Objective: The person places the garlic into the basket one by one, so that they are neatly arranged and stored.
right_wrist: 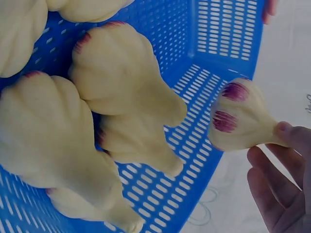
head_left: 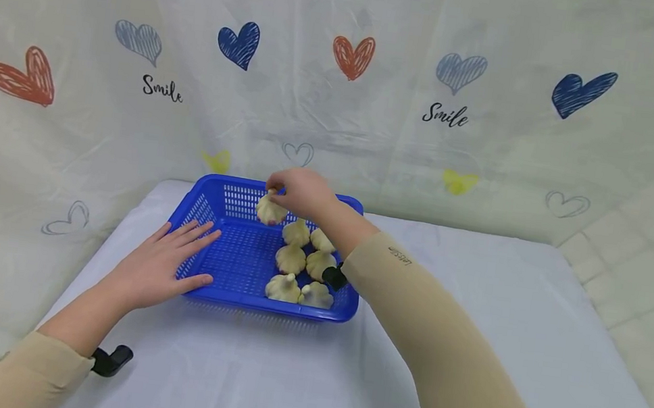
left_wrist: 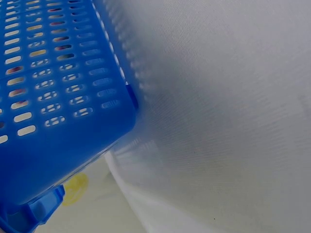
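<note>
A blue plastic basket point(head_left: 234, 257) with slotted walls stands on the table. My right hand point(head_left: 305, 193) pinches a garlic bulb point(head_left: 270, 211) by its stem above the back part of the basket; in the right wrist view that bulb point(right_wrist: 238, 116) shows purple patches, with thumb and fingers at its stem end. Several more garlic bulbs point(head_left: 291, 259) lie in the right half of the basket, some partly hidden by my right arm. My left hand point(head_left: 163, 262) rests at the basket's left side with its fingers spread, and holds nothing.
A white cloth point(head_left: 452, 281) covers the table. Behind it hangs a pale sheet point(head_left: 386, 123) printed with hearts and "Smile". Black straps with small mounts point(head_left: 112, 360) sit at both wrists. The basket's outer wall point(left_wrist: 73, 131) fills the left of the left wrist view.
</note>
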The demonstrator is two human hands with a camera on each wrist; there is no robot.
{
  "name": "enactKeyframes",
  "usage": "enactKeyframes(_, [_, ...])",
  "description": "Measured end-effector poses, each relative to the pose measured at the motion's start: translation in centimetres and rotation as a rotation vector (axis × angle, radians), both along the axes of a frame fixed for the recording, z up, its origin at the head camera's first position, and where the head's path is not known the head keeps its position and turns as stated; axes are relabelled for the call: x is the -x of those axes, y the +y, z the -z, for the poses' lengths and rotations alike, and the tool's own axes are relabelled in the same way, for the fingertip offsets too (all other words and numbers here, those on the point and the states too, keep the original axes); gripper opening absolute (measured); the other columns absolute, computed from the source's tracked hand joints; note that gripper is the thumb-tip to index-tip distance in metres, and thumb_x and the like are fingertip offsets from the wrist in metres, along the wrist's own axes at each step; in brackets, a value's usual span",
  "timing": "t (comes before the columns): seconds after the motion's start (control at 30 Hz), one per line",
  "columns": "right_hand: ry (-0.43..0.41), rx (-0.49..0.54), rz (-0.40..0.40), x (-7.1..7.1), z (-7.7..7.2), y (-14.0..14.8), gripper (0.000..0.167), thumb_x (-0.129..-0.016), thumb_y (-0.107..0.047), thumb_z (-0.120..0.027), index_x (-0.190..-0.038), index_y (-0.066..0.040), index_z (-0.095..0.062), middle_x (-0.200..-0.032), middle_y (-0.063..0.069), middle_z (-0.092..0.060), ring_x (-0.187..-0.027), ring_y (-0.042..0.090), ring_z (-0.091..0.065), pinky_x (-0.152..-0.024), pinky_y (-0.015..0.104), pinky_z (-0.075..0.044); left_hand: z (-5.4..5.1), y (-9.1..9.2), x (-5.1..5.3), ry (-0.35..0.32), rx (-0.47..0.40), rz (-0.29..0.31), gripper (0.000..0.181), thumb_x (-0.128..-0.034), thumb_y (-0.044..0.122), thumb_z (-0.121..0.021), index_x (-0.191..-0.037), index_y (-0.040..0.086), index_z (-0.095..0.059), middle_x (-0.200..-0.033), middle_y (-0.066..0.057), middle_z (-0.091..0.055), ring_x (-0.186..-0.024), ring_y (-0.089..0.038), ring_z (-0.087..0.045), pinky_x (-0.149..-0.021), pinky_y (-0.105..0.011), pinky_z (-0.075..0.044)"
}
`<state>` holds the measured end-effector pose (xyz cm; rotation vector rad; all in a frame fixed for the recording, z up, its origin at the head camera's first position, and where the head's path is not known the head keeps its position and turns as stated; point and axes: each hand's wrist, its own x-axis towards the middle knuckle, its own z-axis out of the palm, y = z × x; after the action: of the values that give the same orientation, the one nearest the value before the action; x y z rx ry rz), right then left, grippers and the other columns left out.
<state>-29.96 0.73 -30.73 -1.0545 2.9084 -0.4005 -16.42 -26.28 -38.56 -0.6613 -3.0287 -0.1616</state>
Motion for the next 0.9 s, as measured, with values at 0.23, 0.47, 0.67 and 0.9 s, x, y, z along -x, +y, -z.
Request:
enactKeyframes(0.23, [-0.014, -0.084, -0.063, 0.7, 1.0, -1.3, 0.028, -0.101, -0.025, -0.059, -0.126, -0.017, -0.069, -0.123, -0.004, -0.068, -0.111, 0.014, -0.062, -0.093, 0.03, -0.051, 0.1, 0.2, 0.1, 0.024, -0.003, 0.007, 0.082, -0.0917, 0.063, -0.056, -0.158, 0.023, -0.029, -0.163, -0.006, -0.025, -0.15, -0.035, -0.017, -0.119, -0.059, -0.009])
enactKeyframes(0.47, [-0.072, -0.174, -0.106, 0.9, 1.7, -2.2, 0.029, -0.103, -0.021, -0.055, -0.13, -0.019, -0.068, -0.128, -0.004, -0.066, -0.117, 0.015, -0.06, -0.097, 0.03, -0.049, -0.1, 0.2, 0.1, 0.003, 0.002, 0.001, 0.083, -0.0915, 0.064, -0.056, -0.158, 0.023, -0.029, -0.163, -0.006, -0.024, -0.151, -0.034, -0.015, -0.12, -0.059, -0.007])
enactKeyframes(0.67, [-0.09, -0.262, -0.104, 1.0, 2.4, -2.8, 0.03, -0.104, -0.02, -0.054, -0.131, -0.019, -0.066, -0.131, -0.004, -0.064, -0.12, 0.015, -0.058, -0.1, 0.031, -0.048, 0.0, 0.1, 0.0, 0.002, 0.005, -0.001, 0.083, -0.0916, 0.064, -0.056, -0.158, 0.024, -0.028, -0.164, -0.006, -0.024, -0.15, -0.035, -0.017, -0.12, -0.059, -0.008])
enactKeyframes(0.9, [-0.108, -0.324, -0.072, 1.0, 3.0, -2.7, 0.031, -0.104, -0.018, -0.053, -0.132, -0.021, -0.065, -0.134, -0.005, -0.062, -0.125, 0.015, -0.055, -0.101, 0.032, -0.047, 0.0, 0.2, -0.1, 0.012, 0.016, -0.001, 0.083, -0.0914, 0.065, -0.055, -0.158, 0.024, -0.028, -0.163, -0.006, -0.025, -0.15, -0.035, -0.018, -0.119, -0.06, -0.009])
